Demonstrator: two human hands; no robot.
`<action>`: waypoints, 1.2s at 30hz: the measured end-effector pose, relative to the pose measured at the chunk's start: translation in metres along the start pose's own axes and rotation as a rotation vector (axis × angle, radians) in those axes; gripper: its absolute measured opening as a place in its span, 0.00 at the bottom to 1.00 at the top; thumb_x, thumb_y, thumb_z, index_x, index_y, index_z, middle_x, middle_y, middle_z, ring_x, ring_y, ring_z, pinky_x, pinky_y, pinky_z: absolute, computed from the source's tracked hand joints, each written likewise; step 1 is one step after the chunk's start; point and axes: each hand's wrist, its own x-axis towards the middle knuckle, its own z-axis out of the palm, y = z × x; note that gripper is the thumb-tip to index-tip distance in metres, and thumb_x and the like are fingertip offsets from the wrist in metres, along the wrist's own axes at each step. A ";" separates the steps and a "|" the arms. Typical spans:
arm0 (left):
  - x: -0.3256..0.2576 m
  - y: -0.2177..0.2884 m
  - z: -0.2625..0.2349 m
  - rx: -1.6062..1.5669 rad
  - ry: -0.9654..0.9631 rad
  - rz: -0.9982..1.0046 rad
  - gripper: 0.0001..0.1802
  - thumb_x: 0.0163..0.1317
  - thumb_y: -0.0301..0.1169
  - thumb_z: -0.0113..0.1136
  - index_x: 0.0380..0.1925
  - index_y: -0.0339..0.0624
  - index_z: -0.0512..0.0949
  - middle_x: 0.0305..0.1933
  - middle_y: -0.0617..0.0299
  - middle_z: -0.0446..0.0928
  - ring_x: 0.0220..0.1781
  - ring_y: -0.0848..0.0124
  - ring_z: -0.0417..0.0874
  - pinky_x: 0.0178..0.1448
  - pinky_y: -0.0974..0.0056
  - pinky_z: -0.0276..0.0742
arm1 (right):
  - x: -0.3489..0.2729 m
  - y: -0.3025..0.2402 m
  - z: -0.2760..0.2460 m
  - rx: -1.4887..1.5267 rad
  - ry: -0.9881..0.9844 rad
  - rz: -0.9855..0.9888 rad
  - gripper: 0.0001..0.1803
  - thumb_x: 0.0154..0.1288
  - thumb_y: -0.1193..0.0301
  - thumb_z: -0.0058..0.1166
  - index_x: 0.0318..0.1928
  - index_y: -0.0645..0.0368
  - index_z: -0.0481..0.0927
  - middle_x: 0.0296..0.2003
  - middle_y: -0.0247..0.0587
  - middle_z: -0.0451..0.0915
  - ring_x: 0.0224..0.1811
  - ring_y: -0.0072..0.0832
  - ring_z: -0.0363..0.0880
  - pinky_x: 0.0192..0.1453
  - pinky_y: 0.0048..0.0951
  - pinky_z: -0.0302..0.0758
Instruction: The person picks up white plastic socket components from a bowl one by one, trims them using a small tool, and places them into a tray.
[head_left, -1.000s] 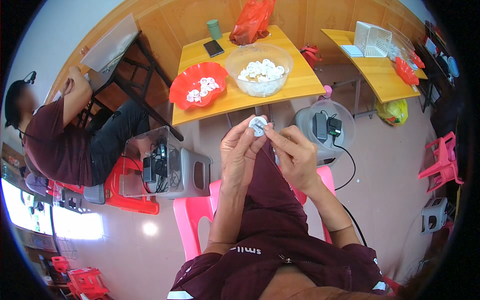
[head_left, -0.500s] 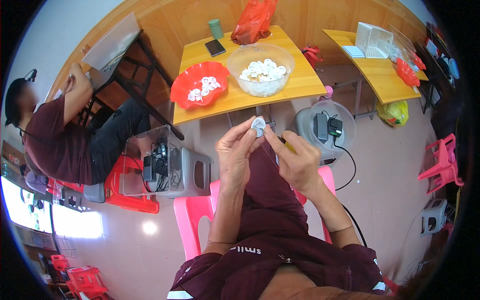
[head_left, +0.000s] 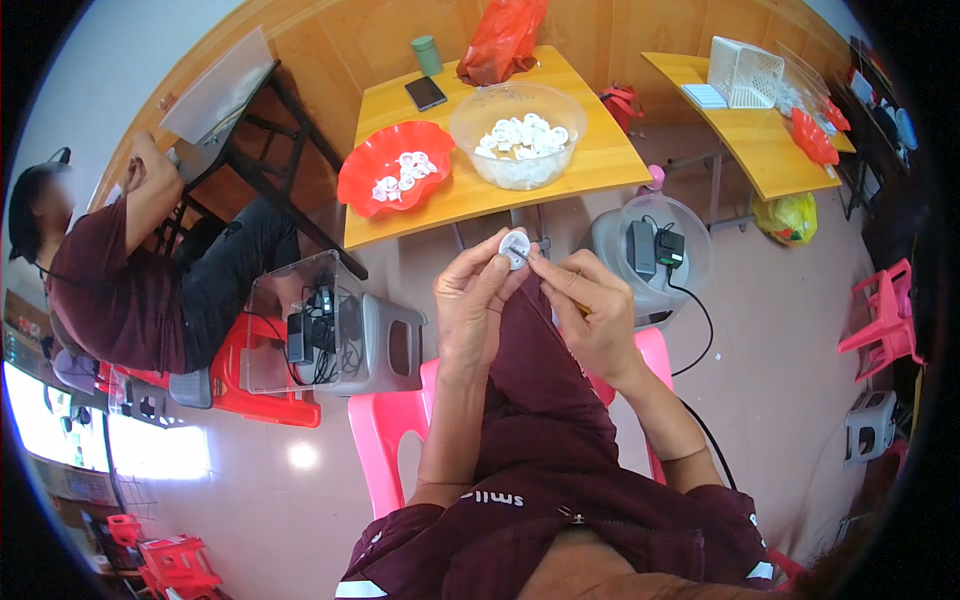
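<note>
- The left hand pinches a small round white plastic cap between thumb and fingertips, above the person's lap.
- The right hand, fingers pressed together, holds a thin pointed tool whose tip touches the cap.
- Beyond, near the yellow wooden table's front edge, stand a clear bowl and a red dish, both holding white caps.

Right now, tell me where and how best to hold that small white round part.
Pinch the small white round part by its rim, from the left, as the left hand does with its fingers. It looks like a flat disc facing the person, so an edge grip probably keeps the face free for the thin tool in the right hand.
</note>
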 end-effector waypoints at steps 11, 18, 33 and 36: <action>0.000 -0.001 -0.004 -0.075 -0.056 -0.005 0.14 0.61 0.22 0.51 0.48 0.32 0.72 0.52 0.40 0.71 0.51 0.53 0.77 0.52 0.60 0.79 | 0.002 0.007 -0.004 0.462 -0.143 0.251 0.17 0.54 0.84 0.53 0.46 0.59 0.80 0.25 0.38 0.73 0.27 0.24 0.71 0.33 0.22 0.68; -0.002 0.000 -0.005 -0.064 -0.057 0.003 0.14 0.60 0.21 0.52 0.47 0.33 0.73 0.51 0.41 0.72 0.50 0.53 0.77 0.51 0.60 0.79 | 0.003 0.006 -0.006 0.550 -0.204 0.367 0.17 0.54 0.83 0.53 0.46 0.60 0.79 0.25 0.36 0.72 0.28 0.21 0.68 0.34 0.20 0.66; 0.001 -0.001 -0.006 -0.023 -0.051 0.018 0.14 0.60 0.22 0.52 0.47 0.33 0.73 0.50 0.41 0.72 0.50 0.54 0.77 0.52 0.59 0.79 | 0.001 0.002 0.001 0.230 -0.053 0.078 0.15 0.54 0.82 0.53 0.44 0.60 0.80 0.24 0.41 0.73 0.25 0.28 0.73 0.29 0.24 0.69; 0.001 -0.003 -0.008 -0.093 -0.070 -0.006 0.14 0.61 0.23 0.52 0.47 0.33 0.72 0.51 0.41 0.72 0.50 0.54 0.77 0.52 0.60 0.79 | 0.001 0.006 -0.001 0.399 -0.118 0.198 0.16 0.55 0.82 0.52 0.45 0.60 0.80 0.24 0.39 0.73 0.26 0.25 0.71 0.30 0.22 0.68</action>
